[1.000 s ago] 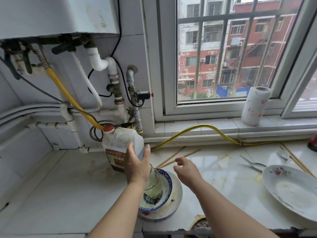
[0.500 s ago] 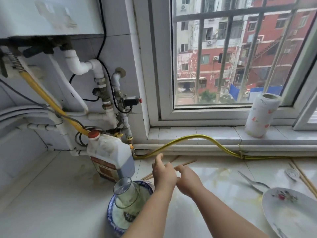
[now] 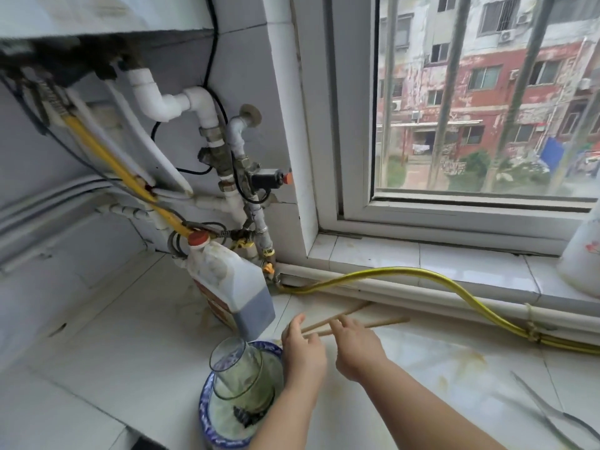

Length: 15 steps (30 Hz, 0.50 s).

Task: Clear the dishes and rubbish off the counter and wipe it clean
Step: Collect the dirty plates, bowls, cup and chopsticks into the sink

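1. While I look down over the pale tabletop [image 3: 422, 368], I take the blue-rimmed bowl [image 3: 207, 414] as my landmark; it sits at the near edge with a clear glass [image 3: 237, 368] leaning inside it.
2. My left hand [image 3: 305, 349] is just right of the bowl, its fingers [image 3: 293, 323] loosely spread and reaching forward, holding nothing that I can see.
3. My right hand [image 3: 357, 349] is further right of the bowl, beside the left hand, fingers [image 3: 341, 323] open and stretched toward the chopsticks [image 3: 373, 323].
4. The chopsticks lie flat on the tabletop beyond and to the right of the bowl, their near ends at or under my fingertips; I cannot tell whether either hand is touching them.
5. Directly behind the bowl stands a plastic jug [image 3: 233, 287] with a red cap and dark liquid in its lower part.
6. A yellow hose [image 3: 422, 274] runs from behind the jug, right of the bowl, along the foot of the window sill [image 3: 406, 258].
7. Far right of the bowl, metal cutlery [image 3: 552, 414] rests on the stained tabletop.
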Tool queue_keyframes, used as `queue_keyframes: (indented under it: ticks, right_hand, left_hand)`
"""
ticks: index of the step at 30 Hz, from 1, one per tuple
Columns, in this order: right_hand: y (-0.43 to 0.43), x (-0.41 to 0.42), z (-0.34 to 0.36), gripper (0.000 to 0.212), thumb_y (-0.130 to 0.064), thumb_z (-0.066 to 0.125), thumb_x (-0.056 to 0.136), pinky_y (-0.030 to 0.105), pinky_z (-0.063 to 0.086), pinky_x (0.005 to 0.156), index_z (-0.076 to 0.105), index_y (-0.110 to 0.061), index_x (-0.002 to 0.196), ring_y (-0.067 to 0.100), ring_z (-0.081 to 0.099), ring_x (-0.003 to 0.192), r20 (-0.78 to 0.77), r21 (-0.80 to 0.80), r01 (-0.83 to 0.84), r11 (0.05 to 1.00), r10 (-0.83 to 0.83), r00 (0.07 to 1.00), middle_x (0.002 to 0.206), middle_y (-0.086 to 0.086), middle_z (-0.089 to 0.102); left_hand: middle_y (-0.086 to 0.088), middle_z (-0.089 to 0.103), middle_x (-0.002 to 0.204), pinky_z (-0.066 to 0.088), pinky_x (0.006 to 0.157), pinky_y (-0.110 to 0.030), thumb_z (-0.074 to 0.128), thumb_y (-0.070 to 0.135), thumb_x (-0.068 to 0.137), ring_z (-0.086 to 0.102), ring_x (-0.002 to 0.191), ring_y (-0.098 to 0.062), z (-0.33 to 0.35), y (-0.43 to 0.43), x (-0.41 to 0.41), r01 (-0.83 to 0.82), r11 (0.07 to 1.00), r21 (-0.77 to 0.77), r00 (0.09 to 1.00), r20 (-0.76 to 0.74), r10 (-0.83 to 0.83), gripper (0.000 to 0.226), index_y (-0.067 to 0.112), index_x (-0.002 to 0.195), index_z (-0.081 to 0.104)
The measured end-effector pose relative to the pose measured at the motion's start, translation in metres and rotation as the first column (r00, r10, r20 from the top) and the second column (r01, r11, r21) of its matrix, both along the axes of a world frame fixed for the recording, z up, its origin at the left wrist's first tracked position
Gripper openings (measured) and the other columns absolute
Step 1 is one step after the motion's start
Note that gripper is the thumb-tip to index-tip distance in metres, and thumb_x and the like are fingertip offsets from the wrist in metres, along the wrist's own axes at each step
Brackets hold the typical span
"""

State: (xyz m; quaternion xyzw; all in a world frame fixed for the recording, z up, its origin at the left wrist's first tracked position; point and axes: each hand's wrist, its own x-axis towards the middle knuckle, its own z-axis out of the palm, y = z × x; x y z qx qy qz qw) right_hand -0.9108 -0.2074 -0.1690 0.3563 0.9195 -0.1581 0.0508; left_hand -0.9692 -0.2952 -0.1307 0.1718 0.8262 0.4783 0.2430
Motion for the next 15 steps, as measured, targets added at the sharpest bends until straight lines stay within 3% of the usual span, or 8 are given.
queue_keyframes:
  ticks: [8,10,13,15]
  right_hand:
    - [0.035,-0.022,-0.019,0.071,-0.012,0.044,0.090,0.044,0.021,0.112,0.009,-0.015,0.151,0.026,0.004,0.148,0.221,0.157,-0.201,0.967,0.164,0.961,0.158,0.007,0.014]
    - [0.041,-0.023,-0.021,0.067,-0.014,0.044,0.090,0.045,0.020,0.111,0.013,-0.014,0.150,0.028,0.013,0.145,0.263,0.175,-0.220,0.960,0.169,0.950,0.153,0.009,0.027]
    - [0.042,-0.018,-0.024,0.049,-0.018,0.044,0.089,0.042,0.026,0.102,0.037,-0.014,0.137,0.029,0.037,0.125,0.277,0.223,-0.230,0.947,0.165,0.947,0.133,0.009,0.045]
    - [0.040,-0.011,-0.026,0.040,-0.018,0.044,0.090,0.040,0.030,0.096,0.045,-0.014,0.130,0.029,0.042,0.117,0.272,0.227,-0.205,0.952,0.141,0.952,0.126,0.009,0.049]
  left_hand:
    - [-0.004,0.039,0.147,0.036,0.101,-0.028,0.040,0.005,0.097,0.040,0.131,-0.021,-0.010,0.002,-0.014,-0.027,0.999,-0.024,1.000,-0.002,0.027,0.042,0.020,0.137,0.045]
    - [-0.003,0.041,0.145,0.036,0.096,-0.025,0.041,0.006,0.098,0.042,0.127,-0.018,-0.012,0.004,-0.015,-0.035,0.999,-0.022,0.999,0.006,0.035,0.041,0.022,0.135,0.046]
    - [-0.001,0.043,0.143,0.035,0.093,-0.022,0.041,0.008,0.097,0.043,0.113,-0.011,-0.015,0.007,-0.016,-0.024,1.000,-0.020,1.000,-0.004,0.024,0.040,0.023,0.134,0.047]
    - [-0.002,0.044,0.144,0.034,0.099,-0.025,0.042,0.007,0.097,0.044,0.122,-0.015,-0.018,0.010,-0.015,-0.011,1.000,-0.019,1.000,-0.008,0.011,0.040,0.020,0.134,0.048]
